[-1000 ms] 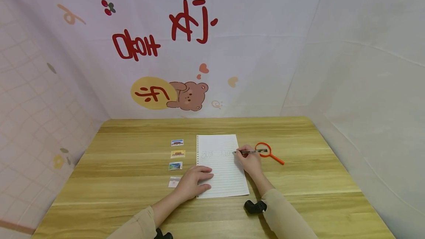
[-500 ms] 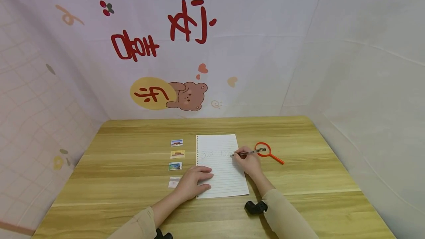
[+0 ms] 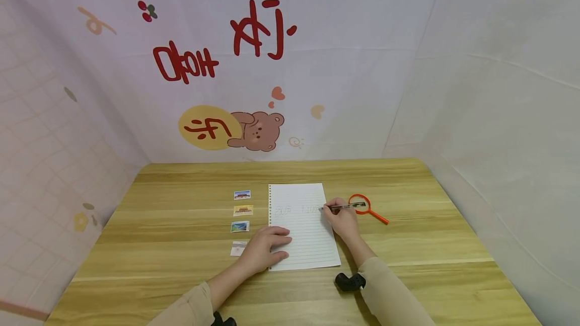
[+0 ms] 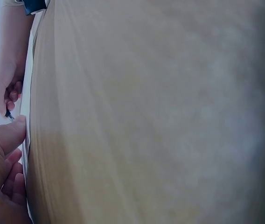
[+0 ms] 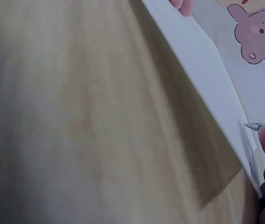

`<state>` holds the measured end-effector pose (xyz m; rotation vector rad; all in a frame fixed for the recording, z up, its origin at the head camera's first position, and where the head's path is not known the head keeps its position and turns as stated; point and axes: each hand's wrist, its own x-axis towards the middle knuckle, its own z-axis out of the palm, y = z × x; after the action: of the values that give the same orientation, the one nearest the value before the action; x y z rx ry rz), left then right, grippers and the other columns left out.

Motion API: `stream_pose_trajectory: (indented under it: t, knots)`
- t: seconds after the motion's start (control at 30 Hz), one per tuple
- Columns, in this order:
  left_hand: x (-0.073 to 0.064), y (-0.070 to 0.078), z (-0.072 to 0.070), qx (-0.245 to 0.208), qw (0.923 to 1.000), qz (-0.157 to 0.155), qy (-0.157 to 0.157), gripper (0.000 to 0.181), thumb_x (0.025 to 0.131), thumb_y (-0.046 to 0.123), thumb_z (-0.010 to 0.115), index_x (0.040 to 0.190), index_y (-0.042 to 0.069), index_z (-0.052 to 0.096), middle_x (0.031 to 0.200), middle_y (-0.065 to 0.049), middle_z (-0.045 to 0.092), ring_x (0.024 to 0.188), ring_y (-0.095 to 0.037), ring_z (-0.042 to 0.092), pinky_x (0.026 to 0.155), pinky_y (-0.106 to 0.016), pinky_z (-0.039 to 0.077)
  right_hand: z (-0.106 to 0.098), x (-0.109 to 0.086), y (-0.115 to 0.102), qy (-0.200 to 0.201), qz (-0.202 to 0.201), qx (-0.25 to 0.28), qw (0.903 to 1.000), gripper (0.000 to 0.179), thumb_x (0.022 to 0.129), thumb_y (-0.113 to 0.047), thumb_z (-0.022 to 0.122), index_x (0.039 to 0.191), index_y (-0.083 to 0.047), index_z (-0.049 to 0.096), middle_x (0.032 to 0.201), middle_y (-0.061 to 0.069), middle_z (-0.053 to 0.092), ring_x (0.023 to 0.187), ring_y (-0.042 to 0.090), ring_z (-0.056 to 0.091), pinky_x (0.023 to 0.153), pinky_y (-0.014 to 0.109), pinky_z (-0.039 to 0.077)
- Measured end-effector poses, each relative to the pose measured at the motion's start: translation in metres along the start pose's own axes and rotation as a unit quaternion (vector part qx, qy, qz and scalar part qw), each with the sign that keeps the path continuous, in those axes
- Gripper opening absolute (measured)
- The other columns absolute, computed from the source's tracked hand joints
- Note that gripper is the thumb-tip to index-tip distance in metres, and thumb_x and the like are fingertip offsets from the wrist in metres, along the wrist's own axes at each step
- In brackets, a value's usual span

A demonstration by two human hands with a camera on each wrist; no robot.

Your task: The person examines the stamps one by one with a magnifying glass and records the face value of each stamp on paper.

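Observation:
A lined sheet of paper (image 3: 303, 245) with punched holes along its left edge lies on the wooden table. Handwriting runs across its upper part. My right hand (image 3: 342, 218) pinches a pen (image 3: 340, 207), whose tip is at the end of the written line near the sheet's right edge. In the right wrist view the pen (image 5: 258, 125) shows its pointed metal tip by the paper (image 5: 202, 70). Spread over the sheet's lower left, my left hand (image 3: 265, 246) rests on the paper with its fingers extended. The left wrist view shows that thumb (image 4: 11, 135) on the paper's edge.
Left of the sheet, several stamps stand in a column: a top one (image 3: 242, 194), a yellow one (image 3: 242, 210), a blue-green one (image 3: 239, 226) and a pale one (image 3: 237, 248) partly behind my left hand. A red magnifying glass (image 3: 378, 218) lies on the right.
The pen tip dipped slightly down and left, then came back up and right near the end of the line. My left hand stays in place on the paper.

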<state>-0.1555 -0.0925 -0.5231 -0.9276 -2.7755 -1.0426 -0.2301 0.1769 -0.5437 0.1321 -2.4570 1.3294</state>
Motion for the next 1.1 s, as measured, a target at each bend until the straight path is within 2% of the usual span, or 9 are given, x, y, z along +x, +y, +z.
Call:
stream_pose_trajectory:
  t: [0.23,0.5,0.67,0.93,1.1]
  knots:
    - [0.0,0.0,-0.001,0.002,1.0,0.001,0.001,0.035,0.084,0.016,0.08,0.118,0.008,0.074,0.127,-0.003,0.065,0.12,-0.025,0.054,0.1,-0.045,0.045,-0.004,-0.003,0.002,-0.016,-0.01,0.02,0.9996,0.003,0.082,-0.007,0.073,0.082,-0.006,0.07,0.074,0.0,0.063,0.064,0.014,0.054,0.057,0.024,0.046]
    - [0.001,0.002,-0.001,-0.003,1.0,-0.002,-0.008,0.036,0.085,0.015,0.08,0.119,0.007,0.073,0.128,-0.003,0.064,0.121,-0.025,0.054,0.101,-0.045,0.044,-0.011,-0.005,0.005,0.02,-0.007,0.007,0.9997,0.004,0.081,-0.006,0.072,0.079,-0.006,0.069,0.071,0.001,0.062,0.064,0.015,0.054,0.057,0.026,0.046]
    - [0.001,0.002,-0.001,-0.002,1.0,-0.005,-0.007,0.036,0.085,0.015,0.08,0.119,0.008,0.073,0.128,-0.002,0.064,0.12,-0.025,0.054,0.1,-0.045,0.045,-0.011,-0.004,0.006,0.021,-0.002,-0.01,0.9997,0.004,0.083,-0.009,0.073,0.081,-0.008,0.07,0.074,0.0,0.064,0.065,0.014,0.055,0.058,0.025,0.047]
    - [-0.001,0.0,0.001,-0.003,1.0,-0.004,-0.007,0.036,0.085,0.015,0.08,0.12,0.007,0.073,0.128,-0.002,0.064,0.121,-0.025,0.054,0.1,-0.046,0.045,-0.013,-0.001,0.002,0.002,0.04,0.053,0.9978,0.009,0.088,-0.014,0.076,0.095,-0.007,0.075,0.091,0.006,0.07,0.075,0.012,0.062,0.063,0.02,0.049]
    - [-0.001,-0.003,0.003,0.0,1.0,0.004,-0.003,0.036,0.085,0.015,0.08,0.119,0.008,0.073,0.128,-0.002,0.064,0.12,-0.025,0.054,0.1,-0.045,0.045,-0.021,0.0,0.0,-0.018,0.036,0.122,0.9917,0.015,0.091,-0.007,0.072,0.105,-0.001,0.072,0.097,0.017,0.07,0.086,0.026,0.067,0.066,0.016,0.048]
